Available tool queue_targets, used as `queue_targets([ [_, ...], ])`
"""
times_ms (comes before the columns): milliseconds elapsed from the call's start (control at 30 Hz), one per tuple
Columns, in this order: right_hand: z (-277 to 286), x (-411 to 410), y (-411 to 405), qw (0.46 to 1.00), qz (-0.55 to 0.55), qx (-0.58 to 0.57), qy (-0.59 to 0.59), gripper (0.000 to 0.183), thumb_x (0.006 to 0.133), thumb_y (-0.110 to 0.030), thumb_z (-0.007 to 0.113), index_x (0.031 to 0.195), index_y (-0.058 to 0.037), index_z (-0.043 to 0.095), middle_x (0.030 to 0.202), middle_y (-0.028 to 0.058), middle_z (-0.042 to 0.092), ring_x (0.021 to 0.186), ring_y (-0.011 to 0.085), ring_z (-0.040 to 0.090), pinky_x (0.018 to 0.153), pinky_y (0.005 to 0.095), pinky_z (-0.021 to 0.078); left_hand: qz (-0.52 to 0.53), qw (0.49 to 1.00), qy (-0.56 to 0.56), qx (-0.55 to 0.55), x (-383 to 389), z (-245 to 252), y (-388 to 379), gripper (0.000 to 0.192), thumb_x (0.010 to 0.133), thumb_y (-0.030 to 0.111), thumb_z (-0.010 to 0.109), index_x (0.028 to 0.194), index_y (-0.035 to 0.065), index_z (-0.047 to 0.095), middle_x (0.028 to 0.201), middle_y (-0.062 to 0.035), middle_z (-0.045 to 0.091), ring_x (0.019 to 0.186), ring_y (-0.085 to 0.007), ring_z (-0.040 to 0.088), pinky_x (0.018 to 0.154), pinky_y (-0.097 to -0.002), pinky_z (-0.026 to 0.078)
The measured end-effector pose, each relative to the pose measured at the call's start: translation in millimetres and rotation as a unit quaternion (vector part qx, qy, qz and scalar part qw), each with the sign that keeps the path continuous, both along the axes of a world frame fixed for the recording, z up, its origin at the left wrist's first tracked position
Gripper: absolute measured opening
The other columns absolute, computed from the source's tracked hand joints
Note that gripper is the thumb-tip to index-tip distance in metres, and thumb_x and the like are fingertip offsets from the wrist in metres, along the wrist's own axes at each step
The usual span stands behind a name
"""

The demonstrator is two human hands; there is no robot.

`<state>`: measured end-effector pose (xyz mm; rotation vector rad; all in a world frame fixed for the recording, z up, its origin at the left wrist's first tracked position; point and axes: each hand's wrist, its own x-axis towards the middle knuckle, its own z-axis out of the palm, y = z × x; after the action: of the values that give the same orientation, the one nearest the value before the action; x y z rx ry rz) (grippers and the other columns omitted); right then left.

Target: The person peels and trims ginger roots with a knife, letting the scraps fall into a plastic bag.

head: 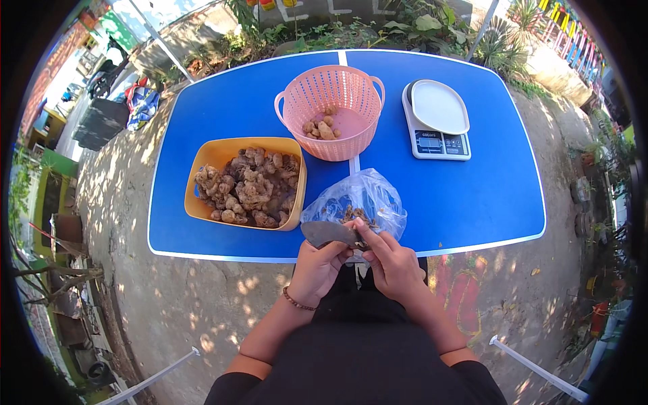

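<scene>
My right hand (392, 258) grips a knife (329, 234) near its handle end; the broad dark blade points left, over my left hand. My left hand (324, 268), with a beaded bracelet on its wrist, pinches a small piece beneath the blade, mostly hidden by blade and fingers. Just beyond both hands lies a clear plastic bag (374, 190) with brown peelings (354, 213) in it. To the left, a yellow plastic basin (243, 142) holds knobbly brown rhizomes that look like ginger (255, 187). Several cleaner, paler pieces (322, 129) sit in a pink perforated basket (339, 149).
A white digital kitchen scale (439, 121) with an oval tray stands at the right of the blue table (486, 202). The table's white near edge runs just in front of my body. Plants (354, 35) grow beyond its far edge.
</scene>
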<state>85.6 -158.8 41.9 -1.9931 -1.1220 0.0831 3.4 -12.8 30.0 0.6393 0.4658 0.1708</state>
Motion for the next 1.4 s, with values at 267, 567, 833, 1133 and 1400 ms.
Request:
queue_targets([
  [267,-12,5,6,0.994,0.018,0.087,0.058,0.044,0.093,-0.012,0.053,0.136,-0.0113,0.047,0.087,0.0121,0.060,0.063,0.0280,0.059,0.059,0.0352,0.0487,-0.024,0.999,-0.024,-0.024,0,-8,5,0.024,0.089,0.004,0.061,0.112,-0.0007,0.062,0.092,-0.0051,0.066,0.080,-0.0100,0.061,0.072,-0.0220,0.050],
  [567,-3,15,-8,0.926,0.021,0.106,0.361,0.040,0.102,-0.025,0.040,0.135,-0.0032,0.045,0.073,-0.0014,0.044,0.050,0.0008,0.040,0.043,0.0166,0.0331,0.033,0.999,-0.005,0.015,6,13,22,0.022,0.089,0.003,0.061,0.110,-0.0007,0.061,0.103,-0.0089,0.066,0.090,-0.0123,0.065,0.076,-0.0214,0.052],
  [833,16,8,-8,0.930,0.037,0.081,0.357,0.044,0.099,-0.026,0.046,0.137,-0.0059,0.041,0.079,0.0104,0.057,0.068,0.0141,0.051,0.065,0.0281,0.0440,-0.034,0.996,-0.072,-0.037,-2,-2,16,0.026,0.089,0.002,0.060,0.115,0.0014,0.059,0.107,-0.0089,0.065,0.094,-0.0129,0.063,0.078,-0.0227,0.052],
  [1133,15,8,-3,0.986,0.086,0.089,0.114,0.046,0.093,-0.016,0.054,0.138,-0.0136,0.044,0.099,0.0144,0.064,0.080,0.0314,0.063,0.072,0.0357,0.0503,0.006,0.993,-0.074,0.094,-6,2,4,0.023,0.088,0.002,0.062,0.111,-0.0010,0.063,0.107,-0.0107,0.066,0.096,-0.0143,0.063,0.079,-0.0265,0.053],
  [1400,6,6,-9,0.904,0.085,0.089,0.410,0.039,0.098,-0.019,0.047,0.136,-0.0097,0.047,0.080,0.0073,0.058,0.067,0.0126,0.055,0.061,0.0268,0.0457,0.010,0.995,-0.065,0.081,1,7,1,0.020,0.089,0.003,0.061,0.108,-0.0019,0.064,0.101,-0.0105,0.068,0.089,-0.0152,0.066,0.079,-0.0272,0.054],
])
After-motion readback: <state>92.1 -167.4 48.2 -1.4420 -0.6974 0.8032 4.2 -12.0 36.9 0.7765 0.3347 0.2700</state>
